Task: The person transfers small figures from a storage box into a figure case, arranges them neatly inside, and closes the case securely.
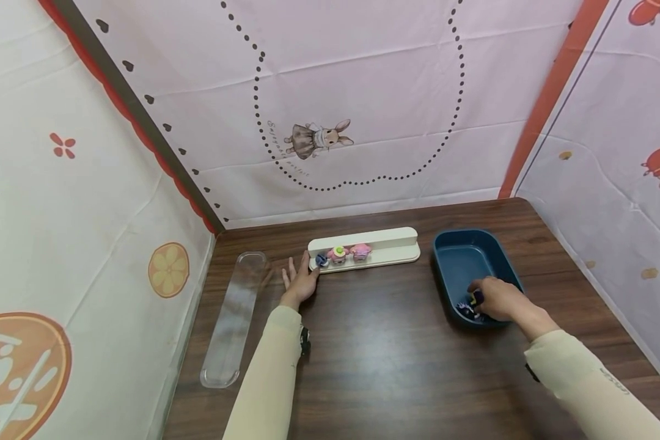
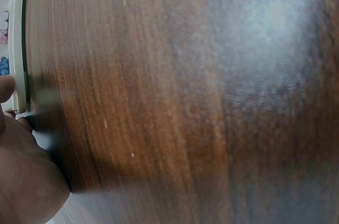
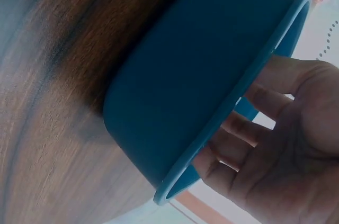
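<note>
Pale sleeves [image 1: 268,382] extend — right fingers [image 3: 229,147] pinch a dark toy [image 1: 477,297], spread left fingers [image 1: 305,264] touch the white stand [image 1: 394,255].

Can't tell home from workplace. Wood-grain table [image 1: 374,366] boxed in by printed cloth [image 1: 363,79] left, far and right; rabbit [image 1: 319,139] on far side, orange slice [image 1: 168,269] on left.

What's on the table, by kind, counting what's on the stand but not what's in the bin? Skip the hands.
Figures: 3
White stand: 1
Blue bin: 1
Clear case: 1
Total: 6
</note>
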`<state>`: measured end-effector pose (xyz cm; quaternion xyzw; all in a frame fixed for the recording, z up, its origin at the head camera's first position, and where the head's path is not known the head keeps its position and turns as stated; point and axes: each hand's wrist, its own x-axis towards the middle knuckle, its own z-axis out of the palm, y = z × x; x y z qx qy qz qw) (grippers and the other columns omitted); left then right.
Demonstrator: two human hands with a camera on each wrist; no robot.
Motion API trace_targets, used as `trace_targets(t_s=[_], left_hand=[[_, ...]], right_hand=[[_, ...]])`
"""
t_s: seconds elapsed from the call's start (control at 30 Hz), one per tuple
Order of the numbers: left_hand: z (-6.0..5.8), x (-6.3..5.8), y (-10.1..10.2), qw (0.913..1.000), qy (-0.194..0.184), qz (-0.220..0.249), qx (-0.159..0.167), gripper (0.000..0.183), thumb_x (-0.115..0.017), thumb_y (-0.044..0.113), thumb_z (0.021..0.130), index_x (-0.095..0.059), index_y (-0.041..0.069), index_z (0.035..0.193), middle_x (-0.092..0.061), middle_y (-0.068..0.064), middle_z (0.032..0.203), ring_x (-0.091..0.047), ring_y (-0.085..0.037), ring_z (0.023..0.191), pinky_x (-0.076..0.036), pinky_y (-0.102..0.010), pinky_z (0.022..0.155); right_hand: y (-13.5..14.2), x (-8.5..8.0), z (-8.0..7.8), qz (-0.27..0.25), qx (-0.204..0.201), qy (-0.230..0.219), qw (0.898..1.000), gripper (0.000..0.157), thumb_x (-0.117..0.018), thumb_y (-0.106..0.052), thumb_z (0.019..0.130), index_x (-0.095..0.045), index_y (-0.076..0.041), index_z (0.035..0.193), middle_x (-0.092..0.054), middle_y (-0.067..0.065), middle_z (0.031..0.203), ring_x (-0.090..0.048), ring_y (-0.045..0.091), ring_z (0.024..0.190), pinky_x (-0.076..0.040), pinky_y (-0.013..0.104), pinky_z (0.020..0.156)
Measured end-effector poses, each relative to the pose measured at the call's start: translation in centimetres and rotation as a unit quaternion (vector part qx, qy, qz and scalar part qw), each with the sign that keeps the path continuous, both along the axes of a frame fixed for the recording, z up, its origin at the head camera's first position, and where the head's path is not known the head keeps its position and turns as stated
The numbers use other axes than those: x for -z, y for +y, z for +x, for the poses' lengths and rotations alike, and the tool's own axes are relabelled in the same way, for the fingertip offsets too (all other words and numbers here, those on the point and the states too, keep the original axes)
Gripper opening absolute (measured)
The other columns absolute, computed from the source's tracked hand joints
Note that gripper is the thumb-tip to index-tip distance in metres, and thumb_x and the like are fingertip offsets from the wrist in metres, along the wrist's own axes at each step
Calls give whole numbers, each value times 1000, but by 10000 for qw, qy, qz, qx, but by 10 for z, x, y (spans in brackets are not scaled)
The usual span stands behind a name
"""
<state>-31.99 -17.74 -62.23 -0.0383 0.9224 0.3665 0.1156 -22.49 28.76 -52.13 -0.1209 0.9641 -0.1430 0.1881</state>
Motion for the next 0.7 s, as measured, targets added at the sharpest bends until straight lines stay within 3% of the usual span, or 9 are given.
trace_targets(t_s=[0.3, 0.5, 0.7], left_hand=[[-1, 4, 1, 10000, -12, 84, -7, 70, -37, 42, 110, -5, 22, 169, -8, -2, 177, 23, -31, 161, 25, -56, 124], [3, -3, 2, 10000, -15, 69, 54, 68, -36, 39, 111, -3, 22, 169, -6, 0, 177, 25, -26, 160, 24, -55, 125], [-3, 5, 0, 9999, -116, -42, 70, 69, -34, 42, 111, 1, 26, 168, -2, 5, 177, 26, -27, 160, 27, -53, 123]], right_hand=[[-2, 9, 2, -304, 35, -61, 9995, 42, -65, 0, 85, -64, 9, 126, -62, 33, 120, -61, 45, 109, -53, 57, 86], [0, 18, 5, -389, 44, 227, 9990, 38, -65, 1, 87, -66, 5, 125, -62, 32, 118, -62, 44, 106, -54, 56, 82], [2, 21, 5, -546, 119, 467, 9973, 40, -66, 0, 88, -65, 2, 128, -62, 33, 120, -62, 44, 107, -54, 58, 82]])
